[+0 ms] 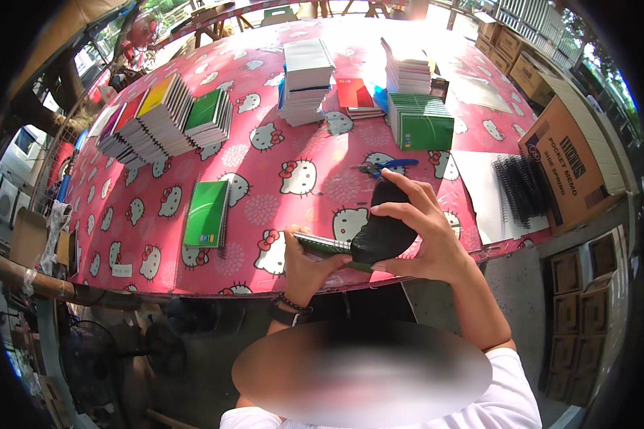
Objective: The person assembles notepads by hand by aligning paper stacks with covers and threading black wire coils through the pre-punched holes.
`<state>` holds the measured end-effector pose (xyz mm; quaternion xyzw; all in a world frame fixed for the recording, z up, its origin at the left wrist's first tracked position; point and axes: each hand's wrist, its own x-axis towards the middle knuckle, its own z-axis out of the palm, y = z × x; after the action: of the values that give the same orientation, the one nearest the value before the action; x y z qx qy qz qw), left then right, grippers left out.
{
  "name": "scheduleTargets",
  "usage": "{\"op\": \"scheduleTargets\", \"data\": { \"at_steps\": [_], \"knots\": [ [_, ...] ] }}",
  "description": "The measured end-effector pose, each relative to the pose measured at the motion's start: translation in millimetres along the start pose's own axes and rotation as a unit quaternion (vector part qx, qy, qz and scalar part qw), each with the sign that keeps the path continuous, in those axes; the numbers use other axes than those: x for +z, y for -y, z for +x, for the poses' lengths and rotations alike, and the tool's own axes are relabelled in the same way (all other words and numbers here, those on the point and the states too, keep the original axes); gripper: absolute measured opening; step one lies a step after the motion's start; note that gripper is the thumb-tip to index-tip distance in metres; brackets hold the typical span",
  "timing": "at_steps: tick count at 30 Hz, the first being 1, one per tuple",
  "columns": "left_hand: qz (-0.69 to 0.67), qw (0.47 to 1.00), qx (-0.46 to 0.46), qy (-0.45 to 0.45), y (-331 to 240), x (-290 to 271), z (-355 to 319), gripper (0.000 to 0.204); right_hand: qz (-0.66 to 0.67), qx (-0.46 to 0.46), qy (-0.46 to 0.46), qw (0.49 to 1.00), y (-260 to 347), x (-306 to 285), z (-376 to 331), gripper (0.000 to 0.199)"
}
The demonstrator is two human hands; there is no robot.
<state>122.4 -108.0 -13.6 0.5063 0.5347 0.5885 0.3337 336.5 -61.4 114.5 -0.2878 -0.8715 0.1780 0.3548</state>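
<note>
A small spiral notebook (324, 244) with a green cover is held edge-up near the table's front edge. My left hand (304, 264) grips its left end, thumb along the near side. My right hand (426, 239) curls around a dark, curved piece (385, 227) at the notebook's right end. Whether that piece is a bent cover or something separate, I cannot tell. Just beyond my right fingertips lie blue-handled pliers (397, 164). To the left, a green spiral notebook (207, 213) rests flat on the pink patterned tablecloth (257, 200).
Stacked notebooks (161, 118) stand at the left. Farther back are a white-topped stack (306, 79), red notebooks (356, 94) and a green stack (421, 123). Black spiral coils (520, 189) lie on white sheets (476, 200) beside a cardboard box (569, 154) at the right.
</note>
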Motion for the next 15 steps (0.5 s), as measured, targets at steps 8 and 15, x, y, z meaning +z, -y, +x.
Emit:
{"op": "scheduleTargets", "data": {
  "at_steps": [8, 15],
  "knots": [
    [-0.018, 0.999, -0.036, 0.013, -1, 4, 4, 0.077, -0.173, -0.055, 0.041, 0.983, 15, 24, -18, 0.058],
    [0.010, 1.000, -0.021, 0.017, 12, -1, 0, 0.078, -0.153, -0.056, -0.071, 0.984, 13, 16, -12, 0.059]
  ]
}}
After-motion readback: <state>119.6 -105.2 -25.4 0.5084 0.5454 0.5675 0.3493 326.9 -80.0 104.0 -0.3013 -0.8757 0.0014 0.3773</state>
